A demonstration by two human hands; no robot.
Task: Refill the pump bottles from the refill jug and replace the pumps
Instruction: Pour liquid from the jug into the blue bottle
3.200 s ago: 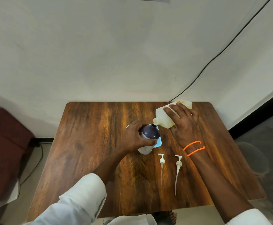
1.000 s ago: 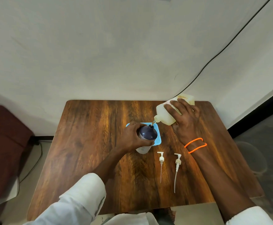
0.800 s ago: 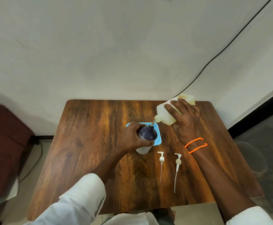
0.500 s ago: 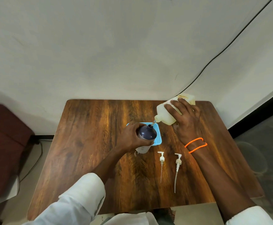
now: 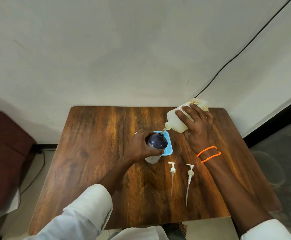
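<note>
my right hand point(image 5: 197, 129) wraps the refill jug point(image 5: 177, 122), fingers point(image 5: 184, 115) curled over its top side, tilted so the spout points down-left at the pump bottle point(image 5: 156, 146). a thin stream runs into the bottle's narrow neck. my left hand point(image 5: 139, 147) grips the bottle's body, fingers curled round it, on the table point(image 5: 98, 144) w/ a blue tray point(image 5: 169, 149) just behind it. jug looks like semi-soft plastic, prob. heavier at the base end, so a broad grip mid-body suits; a squeeze could surge the flow. bottle seems light & tippy, and may get slick if soap spills. two pumps point(image 5: 172, 169) point(image 5: 190, 172) lie near my side, apart from the bottle. open table to the left; the right and far edges sit close to the jug hand.
</note>
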